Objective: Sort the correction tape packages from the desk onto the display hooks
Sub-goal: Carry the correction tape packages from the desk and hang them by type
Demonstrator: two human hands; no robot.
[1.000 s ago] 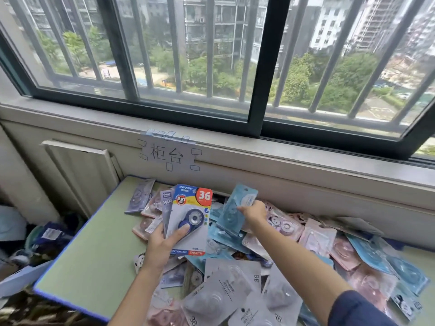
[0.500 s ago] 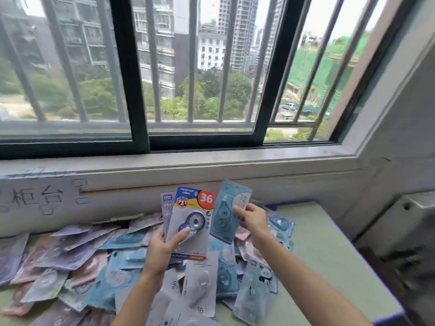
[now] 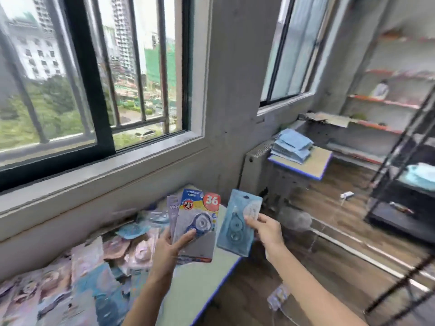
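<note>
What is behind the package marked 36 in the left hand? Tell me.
Behind the package marked 36, the left hand holds a purple package; only its left strip with letters "PAN" shows. The rest, and any more behind, is covered.

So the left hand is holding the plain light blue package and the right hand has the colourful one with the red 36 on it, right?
Not quite: it is the other way round. The head view shows the left hand gripping the colourful package with the red 36, with a purple package behind it, while the right hand pinches the plain light blue package.
</note>
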